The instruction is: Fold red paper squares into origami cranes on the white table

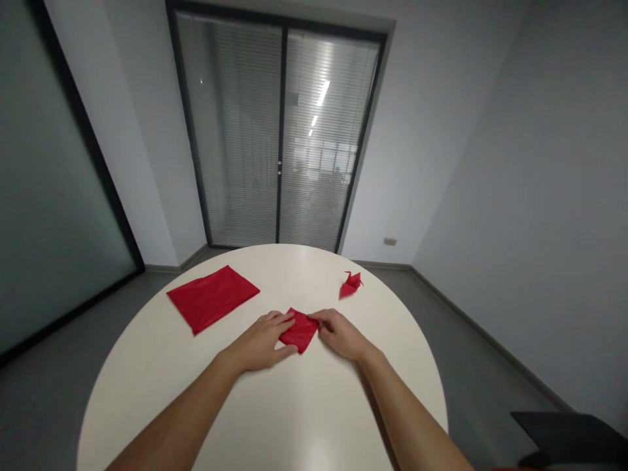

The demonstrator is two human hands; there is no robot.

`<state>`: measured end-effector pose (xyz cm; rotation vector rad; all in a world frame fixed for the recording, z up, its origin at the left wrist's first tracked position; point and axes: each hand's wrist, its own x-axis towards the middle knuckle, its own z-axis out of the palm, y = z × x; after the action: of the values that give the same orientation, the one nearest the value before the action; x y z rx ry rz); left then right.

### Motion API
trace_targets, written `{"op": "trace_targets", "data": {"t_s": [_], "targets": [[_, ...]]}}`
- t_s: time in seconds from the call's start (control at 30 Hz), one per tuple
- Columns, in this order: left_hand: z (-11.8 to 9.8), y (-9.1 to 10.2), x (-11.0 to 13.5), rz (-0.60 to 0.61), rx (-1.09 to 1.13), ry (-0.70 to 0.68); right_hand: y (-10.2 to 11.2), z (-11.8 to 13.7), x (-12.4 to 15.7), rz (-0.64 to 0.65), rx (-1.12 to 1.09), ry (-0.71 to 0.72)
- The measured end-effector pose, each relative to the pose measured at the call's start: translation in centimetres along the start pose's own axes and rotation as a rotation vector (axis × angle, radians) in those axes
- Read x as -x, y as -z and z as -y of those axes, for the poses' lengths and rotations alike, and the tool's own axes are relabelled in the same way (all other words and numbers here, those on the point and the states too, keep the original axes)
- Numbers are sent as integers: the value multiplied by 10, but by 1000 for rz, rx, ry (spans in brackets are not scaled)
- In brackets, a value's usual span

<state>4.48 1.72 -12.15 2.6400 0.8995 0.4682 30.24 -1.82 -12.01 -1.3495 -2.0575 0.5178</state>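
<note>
A small folded square of red paper (pixel 303 332) lies on the table between my hands, one corner pointing toward me. My left hand (pixel 265 340) rests flat over its left side, fingers stretched out and thumb at the near corner. At the right corner, my right hand (pixel 338 332) is closed, with the index finger and thumb pinching the paper's edge. The left corner is partly hidden under my left fingers. Beyond my right hand stands a folded red paper crane (pixel 350 285). To the far left is a larger stack of red paper sheets (pixel 213 299), lying flat.
The round white table (pixel 304 412) carries all the paper, its curved edge close on the right. A black chair (pixel 569 437) is at the lower right. Behind the table are glass panels with blinds (pixel 235 144) and a wall socket (pixel 390 241).
</note>
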Motion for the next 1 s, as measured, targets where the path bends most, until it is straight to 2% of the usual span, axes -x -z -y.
{"op": "trace_targets", "data": {"t_s": [0.17, 0.4, 0.63, 1.0], "targets": [[0, 1, -1, 2, -14, 0, 2, -10, 1, 18, 7, -13], [2, 2, 0, -25, -16, -24, 0, -20, 1, 4, -170, -37], [1, 7, 3, 16, 17, -44, 5, -15, 0, -22, -141, 12], [5, 0, -11, -299, 156, 172, 6, -8, -3, -122, -169, -29]]}}
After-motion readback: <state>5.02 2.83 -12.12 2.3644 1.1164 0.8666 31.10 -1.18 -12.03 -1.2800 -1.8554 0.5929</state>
